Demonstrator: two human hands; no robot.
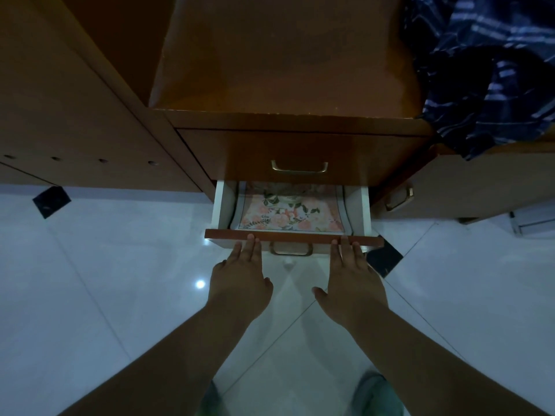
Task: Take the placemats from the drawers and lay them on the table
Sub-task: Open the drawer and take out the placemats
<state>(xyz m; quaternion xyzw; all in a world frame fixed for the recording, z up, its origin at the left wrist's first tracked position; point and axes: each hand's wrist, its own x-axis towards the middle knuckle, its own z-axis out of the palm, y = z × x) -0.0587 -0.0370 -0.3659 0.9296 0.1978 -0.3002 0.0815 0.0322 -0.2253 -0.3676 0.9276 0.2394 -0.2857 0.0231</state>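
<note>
The lower drawer (294, 237) stands pulled out beneath the closed upper drawer (297, 154), and a floral placemat (289, 211) lies flat inside it, its edges curling up the drawer's white side walls. The left hand (240, 277) and right hand (353, 277) both reach to the drawer's front edge, fingers (251, 244) straight and close together, tips touching the top of that edge and holding nothing. A dark striped cloth (486, 73) lies on the surface above and to the right of the drawer.
</note>
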